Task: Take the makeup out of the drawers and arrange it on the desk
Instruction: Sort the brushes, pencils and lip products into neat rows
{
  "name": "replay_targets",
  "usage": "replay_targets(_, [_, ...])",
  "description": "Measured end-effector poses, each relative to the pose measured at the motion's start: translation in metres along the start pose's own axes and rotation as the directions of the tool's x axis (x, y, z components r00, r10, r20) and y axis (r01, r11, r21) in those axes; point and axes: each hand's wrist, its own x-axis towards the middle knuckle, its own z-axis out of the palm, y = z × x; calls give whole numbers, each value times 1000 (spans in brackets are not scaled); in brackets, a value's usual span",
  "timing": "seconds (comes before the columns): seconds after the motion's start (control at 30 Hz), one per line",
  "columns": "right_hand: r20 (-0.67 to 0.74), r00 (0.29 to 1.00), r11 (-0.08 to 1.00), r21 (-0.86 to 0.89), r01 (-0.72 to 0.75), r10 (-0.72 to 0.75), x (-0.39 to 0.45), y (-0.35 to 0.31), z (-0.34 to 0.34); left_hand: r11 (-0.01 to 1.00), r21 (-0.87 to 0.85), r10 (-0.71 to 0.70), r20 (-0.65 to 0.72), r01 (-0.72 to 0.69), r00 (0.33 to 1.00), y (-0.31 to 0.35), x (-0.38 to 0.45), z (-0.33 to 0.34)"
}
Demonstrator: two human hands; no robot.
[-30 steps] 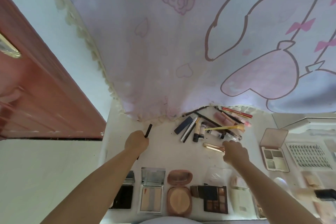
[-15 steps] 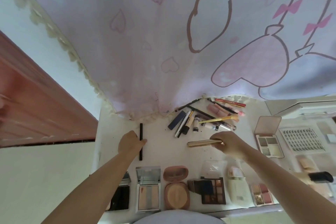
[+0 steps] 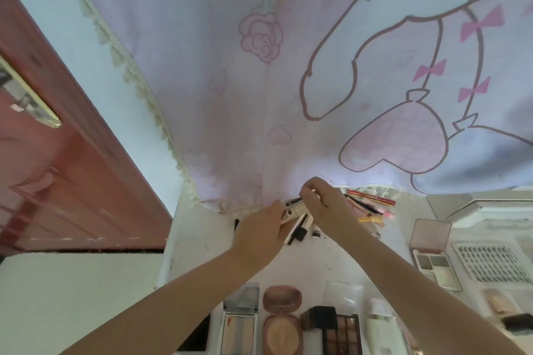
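Observation:
Both my hands meet over the back of the white desk (image 3: 202, 239). My left hand (image 3: 259, 232) grips one end of a slim gold tube (image 3: 292, 210) with dark lettering. My right hand (image 3: 327, 206) pinches the tube's other end from above. Just under them lies a loose pile of pencils, brushes and tubes (image 3: 372, 207), partly hidden by my right hand. A black pencil (image 3: 237, 223) lies on the desk left of my left hand, mostly covered by it.
Open compacts (image 3: 240, 323), a round powder compact (image 3: 282, 326), an eyeshadow palette (image 3: 341, 331) and a white bottle (image 3: 383, 326) line the front edge. A pink palette (image 3: 432, 253) and a lash tray (image 3: 490, 264) sit right. A pink curtain (image 3: 259, 95) hangs behind; a red-brown door (image 3: 57, 167) stands left.
My left hand laid the black pencil on the desk and moved right. My right hand lifted the gold tube, and both hands now hold it near the pile.

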Motion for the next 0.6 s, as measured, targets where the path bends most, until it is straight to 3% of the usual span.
replay_targets(0.07, [-14, 999, 999, 33, 43, -42, -3, -8, -5, 998, -56, 23, 58, -20, 998, 5, -1, -15])
replay_targets(0.17, [-20, 994, 993, 30, 110, -110, -12, -17, -14, 941, -339, 99, 208, -23, 973, 9, -7, -32])
replay_targets(0.27, [121, 976, 980, -55, 190, -182, -17, -27, -27, 870, -492, 171, 342, 21, 924, 9, -7, -47])
replay_targets(0.33, [215, 966, 974, -140, 178, -146, -16, -31, -37, 914, -405, 170, 310, -32, 935, 4, -5, -54])
replay_targets(0.47, [290, 956, 979, -203, 10, 50, -16, -34, -45, 971, -179, 188, 167, -158, 968, 2, -9, -56])
replay_targets(0.53, [294, 955, 985, -170, 23, 29, -20, -32, -46, 971, 23, 234, 60, -236, 970, 2, -12, -57])
replay_targets(0.6, [270, 958, 977, -163, 141, -93, -25, -28, -46, 900, 298, 361, -97, -319, 928, 2, -12, -60])
